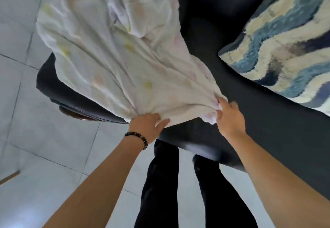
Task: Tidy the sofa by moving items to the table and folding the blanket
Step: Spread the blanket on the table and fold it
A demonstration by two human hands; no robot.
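Fingers of your left hand (149, 126) and right hand (229, 118) are clamped on the near hem of the blanket (116, 58), which trails from the front edge of the sofa (223, 58) back over its left end. Lift both evenly, find true corners, then fold.

**Pale tiles, dark sofa**

A floor (21, 31) of large pale grey tiles with thin dark grout lines fills the left and bottom, glossy with soft reflected light. On it stands a dark, smooth-skinned sofa (267, 138), its front edge catching a dull sheen. A rounded reddish wooden foot (71, 112) shows beneath its corner. A light wooden strip (9, 176) juts in at the left edge.
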